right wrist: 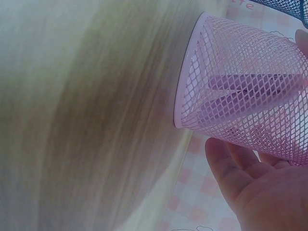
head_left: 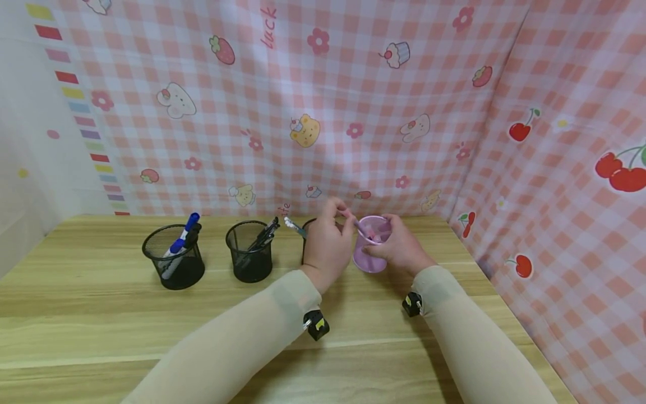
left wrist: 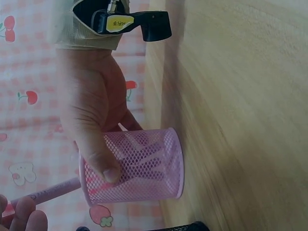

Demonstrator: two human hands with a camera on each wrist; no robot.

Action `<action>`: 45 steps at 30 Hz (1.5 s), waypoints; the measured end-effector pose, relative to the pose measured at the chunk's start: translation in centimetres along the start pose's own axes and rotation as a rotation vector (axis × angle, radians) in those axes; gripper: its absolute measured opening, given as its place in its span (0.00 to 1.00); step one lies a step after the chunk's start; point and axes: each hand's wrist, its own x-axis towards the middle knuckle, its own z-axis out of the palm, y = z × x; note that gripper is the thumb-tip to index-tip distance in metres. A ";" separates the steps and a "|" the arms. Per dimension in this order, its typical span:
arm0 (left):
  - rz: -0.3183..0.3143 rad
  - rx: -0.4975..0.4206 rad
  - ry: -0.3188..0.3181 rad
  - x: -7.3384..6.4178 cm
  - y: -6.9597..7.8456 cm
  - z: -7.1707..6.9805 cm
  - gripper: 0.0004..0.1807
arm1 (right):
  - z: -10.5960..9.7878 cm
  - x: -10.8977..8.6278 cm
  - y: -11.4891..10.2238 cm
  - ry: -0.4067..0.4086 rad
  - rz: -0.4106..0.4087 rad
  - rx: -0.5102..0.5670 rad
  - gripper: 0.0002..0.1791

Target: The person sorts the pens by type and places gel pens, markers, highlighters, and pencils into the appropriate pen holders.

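Note:
A pink mesh pen cup (head_left: 370,261) stands upright on the wooden table, with my right hand (head_left: 404,247) gripping its rim and side. In the left wrist view the right thumb (left wrist: 103,163) lies along the mesh. My left hand (head_left: 328,247) pinches a pink-purple pen (left wrist: 53,191) by its upper end; the pen slants into the cup's mouth. Through the mesh, slim purple pens (right wrist: 240,96) show inside. Close behind the left hand is a black mesh cup (head_left: 305,255), mostly hidden, from which a teal pen with a white top (head_left: 294,225) leans out.
Farther left stand two black mesh cups: one (head_left: 252,266) holding black pens (head_left: 264,234), the other (head_left: 183,275) with blue and black markers (head_left: 185,235). A pink checked cloth (head_left: 353,101) hangs behind the table (head_left: 86,314) and along its right side.

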 end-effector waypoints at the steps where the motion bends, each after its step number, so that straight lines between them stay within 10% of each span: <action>1: 0.003 0.003 0.001 0.0 0.0 0.0 0.09 | 0.0 0.0 0.0 0.001 0.001 0.000 0.60; 45: -0.074 0.090 -0.079 -0.6 -0.4 0.8 0.08 | 0.0 0.0 0.1 -0.002 -0.026 0.016 0.59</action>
